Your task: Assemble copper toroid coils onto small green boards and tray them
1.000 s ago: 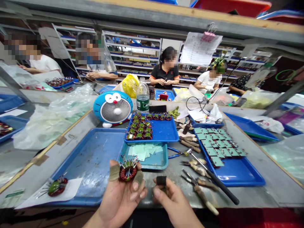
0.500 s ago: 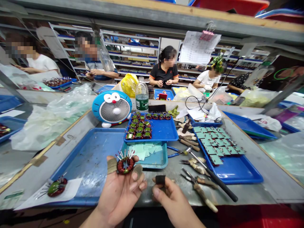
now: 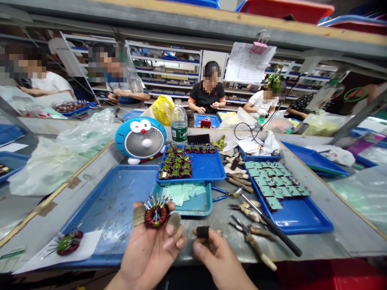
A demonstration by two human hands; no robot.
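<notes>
My left hand (image 3: 151,249), palm up with tan finger cots, has its fingers closed around a toroidal coil (image 3: 156,216). Dark red wire winds round the coil's ring, and several silvery leads fan upward from it. To the right, level with it, is my right hand (image 3: 219,257), its fingers curled and thumb drawn in. A black cot covers its index finger. The inside of its grip is hidden, so anything held there cannot be seen. Another coil (image 3: 69,243), with a green face, lies on a white paper (image 3: 90,243) at the lower left.
A large blue tray (image 3: 121,189) lies left, a teal tray of pale green plates (image 3: 184,193) centre, and a blue tray of coils (image 3: 208,169) behind it. Rightward are a hammer (image 3: 272,225), pliers (image 3: 252,245) and a tray of plate-topped coils (image 3: 302,217). A fan (image 3: 140,139) and bottle (image 3: 179,125) stand behind.
My left hand and the coil have shifted slightly left and down. The coil is tilted a little differently, with its leads still up. My right hand has barely moved.
</notes>
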